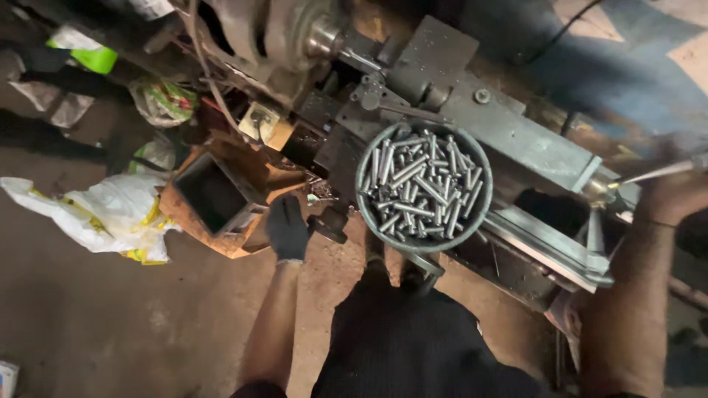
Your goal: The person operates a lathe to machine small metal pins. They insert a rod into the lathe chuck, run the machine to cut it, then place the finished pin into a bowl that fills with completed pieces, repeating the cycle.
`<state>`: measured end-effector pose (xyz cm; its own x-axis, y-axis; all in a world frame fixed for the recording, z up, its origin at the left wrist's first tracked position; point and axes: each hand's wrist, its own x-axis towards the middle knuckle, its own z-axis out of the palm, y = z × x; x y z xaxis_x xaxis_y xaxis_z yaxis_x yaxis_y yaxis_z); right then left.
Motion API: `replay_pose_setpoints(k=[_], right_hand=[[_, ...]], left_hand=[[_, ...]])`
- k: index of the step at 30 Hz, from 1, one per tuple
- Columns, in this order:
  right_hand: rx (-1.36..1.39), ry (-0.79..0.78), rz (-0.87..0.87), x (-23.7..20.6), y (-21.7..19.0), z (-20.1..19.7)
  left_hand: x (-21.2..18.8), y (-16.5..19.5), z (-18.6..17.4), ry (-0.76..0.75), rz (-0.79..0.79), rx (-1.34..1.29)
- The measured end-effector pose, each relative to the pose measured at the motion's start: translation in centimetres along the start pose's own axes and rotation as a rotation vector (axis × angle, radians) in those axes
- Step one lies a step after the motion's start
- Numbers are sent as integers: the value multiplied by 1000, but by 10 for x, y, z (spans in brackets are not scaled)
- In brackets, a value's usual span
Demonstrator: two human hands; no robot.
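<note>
Steel rods (422,184), short and bright, lie heaped in a round grey pan (366,193) that sits on the bed of a lathe (516,136). The rods point in all directions and fill the pan to just under its rim.

The left hand (287,228) wears a dark glove. It hangs low at the front of the lathe, just left of the pan and apart from it. Its fingers point away from the person and curl toward a dark lever (330,223) beside them; whether they grip it cannot be told from this view.

The right hand (675,193) is bare and blurred at the right edge of the view. Its fingers are closed around a thin metal handle (658,172) that runs left to a brass-coloured hub (599,189) at the end of the lathe. This hand is well apart from the pan.

A rusty orange box (214,193), open at the top with a dark hollow inside, stands on the floor to the left of the gloved hand. A white and yellow bag (103,210) lies crumpled farther left. The chuck (291,33) of the lathe shows at the top, with a cable (203,70) hanging in front of it. The person's dark trousers (413,339) fill the lower middle of the view, directly below the pan.
</note>
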<state>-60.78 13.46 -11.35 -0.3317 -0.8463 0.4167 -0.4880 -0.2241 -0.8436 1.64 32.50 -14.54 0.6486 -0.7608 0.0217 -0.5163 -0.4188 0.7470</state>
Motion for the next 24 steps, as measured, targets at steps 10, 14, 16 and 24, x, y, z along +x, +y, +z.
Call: replay_pose_setpoints(k=[10, 14, 16, 24], right_hand=[[-245, -96, -433, -62, -101, 5], [-589, -104, -711, -78, -128, 8], [-455, -103, -629, -87, -122, 8], [-462, -169, -541, -109, -50, 4]], left_hand=[[-8, 245, -80, -358, 1063, 41], [-21, 272, -73, -416, 963, 594], [-23, 276, -73, -498, 883, 629], [-16, 295, -77, -706, 924, 735]])
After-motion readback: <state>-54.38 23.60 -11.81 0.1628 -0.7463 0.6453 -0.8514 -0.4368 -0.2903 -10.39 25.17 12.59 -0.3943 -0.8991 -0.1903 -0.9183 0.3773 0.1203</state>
